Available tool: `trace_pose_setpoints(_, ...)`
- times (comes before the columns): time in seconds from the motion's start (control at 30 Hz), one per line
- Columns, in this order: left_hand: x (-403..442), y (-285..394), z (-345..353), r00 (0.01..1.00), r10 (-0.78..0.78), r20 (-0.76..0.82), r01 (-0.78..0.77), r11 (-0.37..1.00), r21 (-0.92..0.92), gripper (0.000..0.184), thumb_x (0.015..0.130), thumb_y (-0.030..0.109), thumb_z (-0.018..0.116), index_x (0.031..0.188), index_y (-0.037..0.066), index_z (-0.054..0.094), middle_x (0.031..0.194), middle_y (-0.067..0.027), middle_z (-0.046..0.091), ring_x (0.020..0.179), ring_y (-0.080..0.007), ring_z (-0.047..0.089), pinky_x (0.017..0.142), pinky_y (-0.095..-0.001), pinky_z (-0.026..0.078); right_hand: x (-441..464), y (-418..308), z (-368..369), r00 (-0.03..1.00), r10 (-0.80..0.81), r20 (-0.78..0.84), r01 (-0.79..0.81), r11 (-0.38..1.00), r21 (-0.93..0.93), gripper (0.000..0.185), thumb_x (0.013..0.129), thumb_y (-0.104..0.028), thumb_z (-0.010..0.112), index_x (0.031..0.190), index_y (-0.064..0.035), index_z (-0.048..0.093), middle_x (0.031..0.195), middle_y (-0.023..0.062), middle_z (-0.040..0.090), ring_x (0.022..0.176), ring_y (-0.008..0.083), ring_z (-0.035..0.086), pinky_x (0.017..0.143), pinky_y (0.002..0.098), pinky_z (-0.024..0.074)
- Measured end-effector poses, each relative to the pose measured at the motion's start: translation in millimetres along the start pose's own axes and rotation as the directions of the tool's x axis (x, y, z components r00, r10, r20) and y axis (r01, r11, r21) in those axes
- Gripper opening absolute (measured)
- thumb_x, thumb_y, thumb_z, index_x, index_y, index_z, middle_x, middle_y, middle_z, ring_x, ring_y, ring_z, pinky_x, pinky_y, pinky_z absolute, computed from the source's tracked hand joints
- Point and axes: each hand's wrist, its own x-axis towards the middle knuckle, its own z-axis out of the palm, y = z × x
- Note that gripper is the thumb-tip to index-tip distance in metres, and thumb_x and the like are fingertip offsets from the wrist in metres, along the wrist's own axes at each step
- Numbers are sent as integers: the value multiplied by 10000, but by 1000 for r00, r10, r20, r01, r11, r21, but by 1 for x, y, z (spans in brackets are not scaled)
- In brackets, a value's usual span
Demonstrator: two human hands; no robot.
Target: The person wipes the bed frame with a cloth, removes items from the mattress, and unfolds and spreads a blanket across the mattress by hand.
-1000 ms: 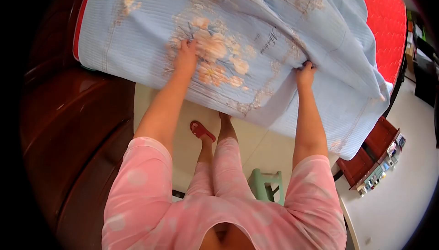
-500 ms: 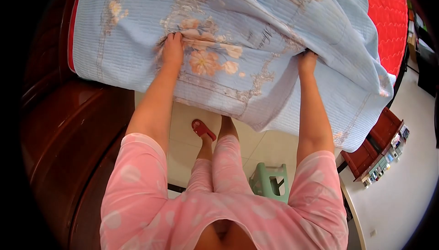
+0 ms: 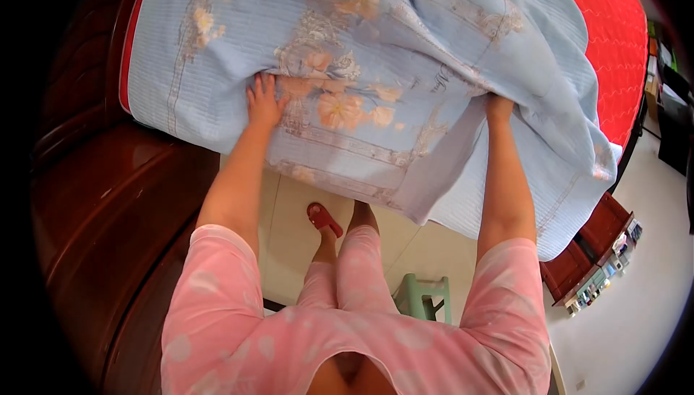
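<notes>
Single wide head-worn view, facing forward and down, bedspread (image 3: 376,70) near.

Blue floral bedspread (image 3: 369,77), partly rumpled

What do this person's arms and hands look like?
The left sleeve and right sleeve are short, loose and pink with pale, roundish spots. Both forearms are bare. The left hand wears no glove; the right hand is partly hidden. No watch shows.
</notes>
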Motion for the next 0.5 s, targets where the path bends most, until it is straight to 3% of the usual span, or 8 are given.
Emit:
trace_pose_setpoints(0.07, 8, -9, 7, 1000, 29, 11, -29, 1000, -1, 793, 726, 406, 641, 1371, 214, 221, 1444, -123, 49, 1241, -466, 170, 943, -551, 313, 9, 12, 14, 996, 31, 89, -23, 996, -83, 238, 749, -132, 580, 965, -36, 613, 977, 186, 605, 941, 353, 548, 821, 392, 426)
trace_pose_setpoints(0.1, 8, -6, 3, 996, -27, 86, 29, 999, -24, 804, 721, 390, 650, 1373, 239, 205, 1448, -108, 33, 1249, -466, 155, 939, -564, 311, 12, 16, 16, 991, 48, 129, -31, 991, -130, 242, 748, -137, 585, 968, -40, 613, 980, 183, 606, 944, 351, 547, 819, 391, 427)
trace_pose_setpoints(0.17, 12, 2, -16, 966, -127, 226, 144, 988, -60, 834, 712, 358, 668, 1378, 290, 172, 1456, -78, 1, 1265, -465, 127, 930, -591, 306, -2, -24, -11, 995, 78, 69, -77, 997, -7, 284, 718, -169, 624, 968, -35, 611, 984, 189, 599, 941, 359, 541, 833, 405, 418)
trace_pose_setpoints(0.2, 11, 5, -25, 939, -187, 289, 216, 974, -73, 853, 703, 330, 679, 1377, 308, 156, 1458, -66, -6, 1271, -461, 118, 928, -602, 301, -13, -38, -19, 990, 108, 88, -107, 994, -18, 368, 707, -177, 624, 1034, -26, 552, 1050, 217, 552, 980, 396, 502, 842, 431, 407)
trace_pose_setpoints(0.27, 3, 9, -43, 862, -299, 409, 361, 929, -82, 900, 686, 275, 701, 1376, 344, 126, 1462, -43, -19, 1282, -453, 100, 923, -624, 291, -47, -74, -37, 929, 304, 212, -290, 953, -91, 702, 674, -182, 658, 1257, 4, 313, 1303, 265, 302, 1139, 445, 343, 932, 453, 338)
trace_pose_setpoints(0.33, -20, -4, -33, 846, -317, 428, 384, 920, -78, 935, 670, 227, 713, 1373, 363, 112, 1462, -40, -16, 1283, -447, 103, 925, -623, 292, -97, -67, -30, 954, 150, 259, -122, 985, -122, 834, 684, -205, 667, 1349, -23, 199, 1372, 241, 214, 1226, 423, 255, 1010, 439, 270)
trace_pose_setpoints(0.4, -45, -17, -37, 811, -318, 491, 396, 916, -61, 947, 661, 201, 716, 1372, 369, 113, 1462, -36, -6, 1290, -426, 110, 934, -617, 288, -125, -88, -41, 897, 266, 353, -212, 960, -185, 815, 694, -210, 664, 1355, -53, 213, 1381, 238, 204, 1241, 423, 242, 1017, 449, 255)
trace_pose_setpoints(0.5, -74, -27, -60, 708, -334, 622, 418, 908, 12, 917, 665, 222, 709, 1372, 359, 141, 1461, -31, 33, 1313, -348, 122, 959, -602, 261, -147, -94, -39, 889, 272, 369, -226, 960, -164, 792, 708, -225, 656, 1355, -62, 229, 1381, 245, 212, 1240, 418, 257, 1022, 439, 254)
